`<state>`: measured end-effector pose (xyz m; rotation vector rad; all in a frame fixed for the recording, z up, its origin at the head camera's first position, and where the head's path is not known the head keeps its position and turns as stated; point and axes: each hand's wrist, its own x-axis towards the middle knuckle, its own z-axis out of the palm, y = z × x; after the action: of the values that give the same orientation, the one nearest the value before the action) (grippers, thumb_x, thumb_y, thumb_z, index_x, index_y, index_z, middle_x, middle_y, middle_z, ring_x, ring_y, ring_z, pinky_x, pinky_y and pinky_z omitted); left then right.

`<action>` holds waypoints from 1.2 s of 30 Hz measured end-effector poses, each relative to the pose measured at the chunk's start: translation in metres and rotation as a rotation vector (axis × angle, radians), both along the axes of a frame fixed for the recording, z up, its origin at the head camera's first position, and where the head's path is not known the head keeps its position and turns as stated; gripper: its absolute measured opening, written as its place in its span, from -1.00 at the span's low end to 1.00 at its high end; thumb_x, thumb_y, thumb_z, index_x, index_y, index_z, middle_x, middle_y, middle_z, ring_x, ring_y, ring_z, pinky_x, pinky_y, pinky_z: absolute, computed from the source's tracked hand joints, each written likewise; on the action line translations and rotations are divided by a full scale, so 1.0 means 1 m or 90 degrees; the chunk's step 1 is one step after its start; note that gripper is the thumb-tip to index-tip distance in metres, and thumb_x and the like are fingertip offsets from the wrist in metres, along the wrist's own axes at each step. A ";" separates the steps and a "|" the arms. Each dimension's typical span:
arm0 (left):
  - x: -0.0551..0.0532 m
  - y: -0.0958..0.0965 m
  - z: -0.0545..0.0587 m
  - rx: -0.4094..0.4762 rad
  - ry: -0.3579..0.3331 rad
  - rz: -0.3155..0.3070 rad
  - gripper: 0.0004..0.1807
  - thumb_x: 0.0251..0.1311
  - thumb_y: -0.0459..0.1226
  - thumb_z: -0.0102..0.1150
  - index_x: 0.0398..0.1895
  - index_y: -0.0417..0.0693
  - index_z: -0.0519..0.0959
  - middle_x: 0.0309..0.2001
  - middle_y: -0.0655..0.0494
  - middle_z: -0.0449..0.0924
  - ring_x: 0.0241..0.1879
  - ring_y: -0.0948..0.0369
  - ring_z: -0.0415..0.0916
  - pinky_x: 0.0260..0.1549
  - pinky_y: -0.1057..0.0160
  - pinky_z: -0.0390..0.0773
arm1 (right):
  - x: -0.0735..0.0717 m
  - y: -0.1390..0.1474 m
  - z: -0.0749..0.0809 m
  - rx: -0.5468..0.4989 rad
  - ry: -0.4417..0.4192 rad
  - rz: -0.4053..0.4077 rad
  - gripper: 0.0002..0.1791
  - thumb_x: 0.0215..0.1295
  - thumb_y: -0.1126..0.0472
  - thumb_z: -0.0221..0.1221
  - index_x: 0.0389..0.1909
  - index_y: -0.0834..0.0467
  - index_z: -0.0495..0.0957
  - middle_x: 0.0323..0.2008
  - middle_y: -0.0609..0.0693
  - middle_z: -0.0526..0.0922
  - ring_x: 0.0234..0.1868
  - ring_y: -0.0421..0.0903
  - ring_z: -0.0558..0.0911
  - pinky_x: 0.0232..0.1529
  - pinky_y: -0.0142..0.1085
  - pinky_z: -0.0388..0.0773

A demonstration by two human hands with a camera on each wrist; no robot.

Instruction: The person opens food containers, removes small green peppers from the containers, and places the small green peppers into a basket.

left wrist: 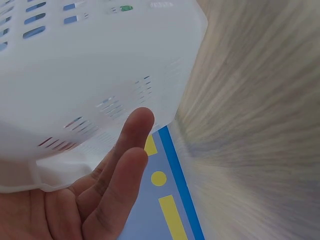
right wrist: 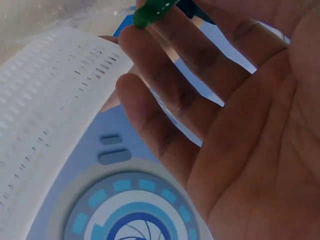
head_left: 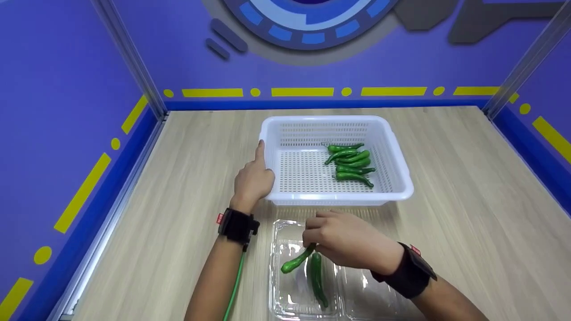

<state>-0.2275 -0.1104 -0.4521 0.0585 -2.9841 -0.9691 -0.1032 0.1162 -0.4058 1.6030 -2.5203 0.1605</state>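
My right hand (head_left: 350, 240) pinches a green chili pepper (head_left: 292, 265) near one end, over a clear plastic clamshell box (head_left: 277, 285). Another green pepper (head_left: 317, 281) lies lengthwise in that box. In the right wrist view, part of the held pepper (right wrist: 152, 11) shows by the fingertips. My left hand (head_left: 253, 180) holds the left rim of a white plastic basket (head_left: 267, 125), its index finger stretched along the rim. The left wrist view shows two fingers beside the basket's outer wall (left wrist: 100, 75). Several green peppers (head_left: 352, 162) lie in the basket's right half.
The box's other half (head_left: 374, 294) lies open to the right, partly under my right forearm. Light wood tabletop (head_left: 200, 156) surrounds everything. Blue printed panels (head_left: 67, 89) stand at the back and both sides. A green cable (head_left: 235, 285) runs along my left forearm.
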 end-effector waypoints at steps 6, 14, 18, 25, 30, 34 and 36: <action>0.001 0.000 0.000 0.005 0.003 0.006 -0.08 0.21 -0.32 -0.17 0.68 0.10 -0.16 -0.32 -0.08 0.66 -0.46 0.03 0.55 -0.53 0.10 0.35 | -0.003 0.008 0.008 -0.024 -0.007 -0.008 -0.88 0.19 0.24 0.35 -0.33 -0.07 0.65 -0.35 -0.21 0.59 -0.25 -0.17 0.59 -0.14 -0.24 0.55; 0.001 0.000 -0.001 0.011 0.002 0.006 -0.09 0.22 -0.32 -0.16 0.68 0.11 -0.16 -0.32 -0.07 0.66 -0.47 0.04 0.55 -0.53 0.11 0.35 | -0.012 0.026 0.019 -0.084 -0.013 -0.052 -0.79 0.12 0.29 0.38 -0.26 -0.07 0.68 -0.27 -0.23 0.66 -0.22 -0.15 0.62 -0.11 -0.23 0.54; 0.001 0.000 -0.001 0.014 0.001 0.007 -0.09 0.24 -0.32 -0.16 0.68 0.11 -0.16 -0.35 -0.04 0.64 -0.48 0.05 0.55 -0.53 0.12 0.35 | -0.016 0.033 0.023 -0.103 -0.009 -0.074 -0.76 0.12 0.32 0.38 -0.25 -0.08 0.69 -0.25 -0.23 0.67 -0.20 -0.15 0.63 -0.10 -0.21 0.55; 0.001 -0.001 0.000 0.011 -0.006 0.003 -0.09 0.24 -0.31 -0.16 0.68 0.11 -0.17 -0.37 -0.04 0.62 -0.49 0.06 0.54 -0.55 0.13 0.35 | -0.024 0.042 0.026 -0.138 0.015 -0.119 -0.79 0.12 0.29 0.41 -0.27 -0.06 0.71 -0.26 -0.19 0.67 -0.17 -0.13 0.62 -0.11 -0.20 0.53; 0.001 -0.001 0.000 0.011 -0.005 0.000 -0.08 0.22 -0.31 -0.17 0.68 0.11 -0.18 -0.40 -0.04 0.61 -0.53 0.07 0.53 -0.58 0.15 0.33 | -0.027 0.050 0.030 -0.151 0.046 -0.171 -0.81 0.11 0.30 0.44 -0.28 -0.02 0.73 -0.29 -0.15 0.65 -0.21 -0.10 0.61 -0.16 -0.20 0.53; 0.001 -0.001 0.000 0.009 -0.002 0.001 -0.08 0.22 -0.31 -0.16 0.68 0.10 -0.17 -0.41 -0.04 0.61 -0.53 0.07 0.53 -0.59 0.15 0.32 | -0.030 0.056 0.032 -0.165 0.064 -0.209 -0.81 0.10 0.33 0.44 -0.28 0.03 0.73 -0.28 -0.10 0.68 -0.21 -0.05 0.62 -0.16 -0.15 0.55; 0.000 0.000 0.000 0.007 -0.001 0.000 -0.09 0.22 -0.31 -0.17 0.68 0.09 -0.17 -0.40 -0.04 0.61 -0.52 0.07 0.53 -0.58 0.15 0.32 | -0.031 0.058 0.033 -0.169 0.069 -0.226 -0.80 0.10 0.34 0.43 -0.27 0.03 0.74 -0.27 -0.09 0.69 -0.21 -0.03 0.62 -0.17 -0.14 0.56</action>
<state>-0.2271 -0.1109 -0.4523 0.0588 -2.9801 -0.9866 -0.1342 0.1744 -0.3731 1.0235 -2.5226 0.3373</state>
